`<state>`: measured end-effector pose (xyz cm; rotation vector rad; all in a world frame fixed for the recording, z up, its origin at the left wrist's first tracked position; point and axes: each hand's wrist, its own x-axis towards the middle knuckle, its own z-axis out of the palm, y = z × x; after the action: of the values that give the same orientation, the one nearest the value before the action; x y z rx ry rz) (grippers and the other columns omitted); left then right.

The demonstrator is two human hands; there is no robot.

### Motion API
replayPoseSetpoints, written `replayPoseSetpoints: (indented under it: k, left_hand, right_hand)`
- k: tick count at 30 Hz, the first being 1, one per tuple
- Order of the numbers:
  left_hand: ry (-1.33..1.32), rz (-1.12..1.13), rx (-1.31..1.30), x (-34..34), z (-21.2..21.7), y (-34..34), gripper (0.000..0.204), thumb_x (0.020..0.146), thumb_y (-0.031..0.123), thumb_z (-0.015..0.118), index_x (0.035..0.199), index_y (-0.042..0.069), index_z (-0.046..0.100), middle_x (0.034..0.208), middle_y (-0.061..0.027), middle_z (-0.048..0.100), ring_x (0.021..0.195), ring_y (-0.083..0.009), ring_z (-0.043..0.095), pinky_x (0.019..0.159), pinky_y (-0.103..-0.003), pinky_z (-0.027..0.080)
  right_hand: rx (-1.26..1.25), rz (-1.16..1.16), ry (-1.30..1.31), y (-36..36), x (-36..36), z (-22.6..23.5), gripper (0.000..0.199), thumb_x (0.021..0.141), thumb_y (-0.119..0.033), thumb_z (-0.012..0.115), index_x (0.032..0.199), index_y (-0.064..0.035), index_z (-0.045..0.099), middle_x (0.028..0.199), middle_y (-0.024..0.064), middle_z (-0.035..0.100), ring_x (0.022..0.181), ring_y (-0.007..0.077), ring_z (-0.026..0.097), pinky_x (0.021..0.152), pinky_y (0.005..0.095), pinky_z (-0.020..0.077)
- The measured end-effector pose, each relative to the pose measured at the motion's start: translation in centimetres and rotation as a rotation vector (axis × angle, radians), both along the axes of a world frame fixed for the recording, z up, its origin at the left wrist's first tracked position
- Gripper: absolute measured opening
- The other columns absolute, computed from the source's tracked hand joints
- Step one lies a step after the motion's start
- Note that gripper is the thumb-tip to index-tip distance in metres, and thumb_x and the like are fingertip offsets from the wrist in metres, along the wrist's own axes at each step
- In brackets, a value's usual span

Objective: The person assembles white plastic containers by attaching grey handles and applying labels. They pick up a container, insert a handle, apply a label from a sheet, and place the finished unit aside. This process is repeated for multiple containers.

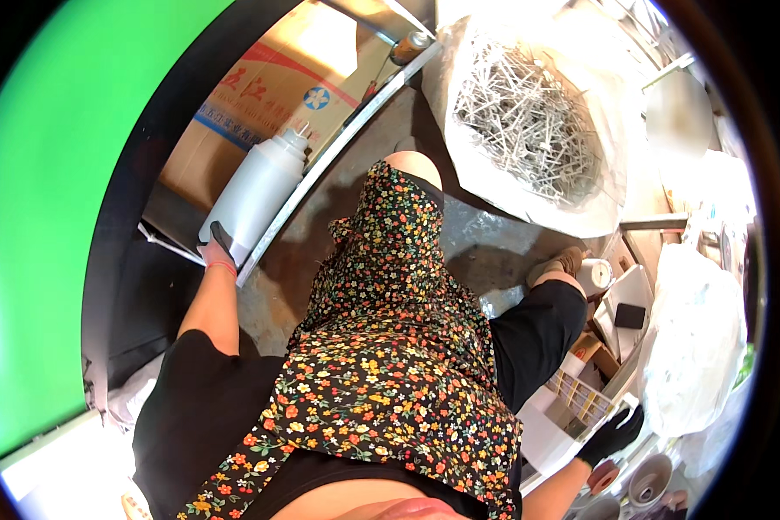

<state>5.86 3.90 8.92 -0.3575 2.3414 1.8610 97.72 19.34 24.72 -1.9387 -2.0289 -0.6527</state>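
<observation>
My left hand (218,247), in a glove with dark fingertips and a reddish cuff, is closed against the lower end of a light grey bottle-shaped container (256,189). The container has a stepped, narrower neck and leans along a metal-edged shelf (342,143). Part of the hand's grip is hidden behind its lower end. Far to the right, my right hand (614,433) wears a black glove. Its fingers curl beside the corner of a white grid-sided basket (583,399); a small white piece shows at the fingers, too unclear to name.
A large pale sack (459,130) full of thin metal pieces (529,121) stands ahead on the floor. Behind the container is a cardboard box (321,74). A green panel (52,208) fills the left side. At right hang white plastic bags (695,338), above several cups and rolls (650,481).
</observation>
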Motion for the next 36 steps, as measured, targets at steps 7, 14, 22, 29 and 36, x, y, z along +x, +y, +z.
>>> replayPoseSetpoints:
  k: [7,14,22,29,36]
  left_hand:
    - [-0.387,-0.529,0.466,6.1,8.3,13.1,0.058,0.088,0.032,0.065,0.135,0.004,0.047,0.13,-0.0139,0.058,0.117,-0.0294,0.056,0.1,-0.041,0.044]
    - [0.059,-1.007,0.346,16.9,21.1,15.6,0.043,0.098,0.023,0.051,0.132,-0.004,0.049,0.128,-0.0155,0.055,0.115,-0.024,0.056,0.099,-0.037,0.045]
    - [-0.083,-1.679,0.631,20.5,22.0,18.3,0.045,0.103,0.021,0.042,0.14,-0.004,0.039,0.142,-0.0219,0.043,0.124,-0.0311,0.049,0.105,-0.045,0.04]
    - [-0.918,-1.591,0.593,29.4,22.7,21.4,0.054,0.101,0.033,0.044,0.142,-0.001,0.037,0.139,-0.0183,0.047,0.124,-0.0323,0.049,0.104,-0.046,0.041]
    - [-0.974,-1.666,0.369,32.7,19.3,20.6,0.06,0.1,0.043,0.04,0.141,-0.001,0.038,0.138,-0.0168,0.048,0.125,-0.0289,0.048,0.106,-0.042,0.038]
  right_hand:
    - [-0.044,0.301,0.389,4.7,-12.9,-2.7,0.029,0.091,-0.003,0.055,0.12,-0.0003,0.059,0.118,0.018,0.061,0.115,0.0337,0.055,0.101,0.0431,0.0415]
    - [-0.024,0.498,0.84,7.4,-28.1,2.3,0.043,0.082,-0.01,0.067,0.124,-0.0064,0.057,0.11,0.0164,0.059,0.099,0.0333,0.059,0.085,0.0401,0.0488]
    - [-0.098,0.046,1.913,6.0,-29.2,3.6,0.035,0.095,-0.018,0.055,0.125,0.0012,0.055,0.113,0.0161,0.062,0.1,0.0199,0.059,0.089,0.0328,0.0462]
    - [0.107,0.194,1.654,0.3,-22.9,5.4,0.03,0.09,-0.012,0.056,0.116,0.0038,0.057,0.115,0.0167,0.057,0.11,0.0271,0.055,0.096,0.0361,0.0433]
    - [0.063,0.272,1.246,-3.0,-21.4,8.0,0.026,0.086,-0.012,0.061,0.106,0.0036,0.059,0.097,0.0173,0.059,0.086,0.0316,0.059,0.077,0.0387,0.0486]
